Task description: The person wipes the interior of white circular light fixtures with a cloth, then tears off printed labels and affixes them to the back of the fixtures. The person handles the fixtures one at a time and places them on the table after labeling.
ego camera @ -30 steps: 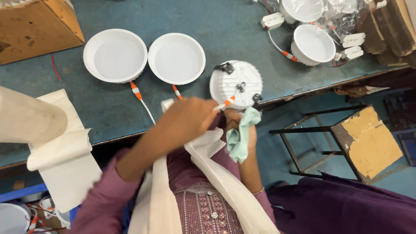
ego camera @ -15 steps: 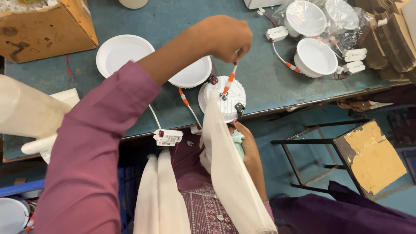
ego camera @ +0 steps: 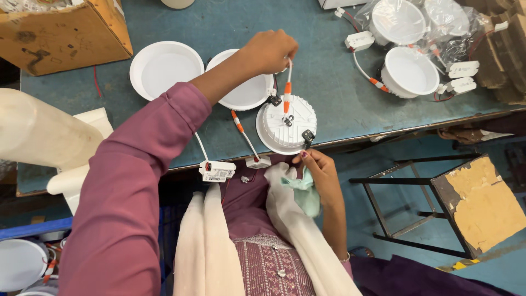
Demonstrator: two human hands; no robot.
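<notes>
Left hand (ego camera: 272,50) raised over bench (ego camera: 181,22), fingers pinched on orange-white wire (ego camera: 287,90) running down to round lamp (ego camera: 287,123) lying back-up at bench edge, right hand (ego camera: 316,174) closed around green cloth (ego camera: 304,189), thumb touching lamp rim, two white lamps (ego camera: 166,68) just behind.

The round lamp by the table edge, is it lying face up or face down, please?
Face down: the round lamp shows its ribbed back and spring clips, unlike the smooth white lamp beside it.

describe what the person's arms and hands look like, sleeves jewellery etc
The left arm wears a long mauve-purple sleeve reaching the forearm; the left hand is bare. The right arm is bare to where it shows, with a thin bangle at the wrist. The right hand has dark painted nails.
</notes>
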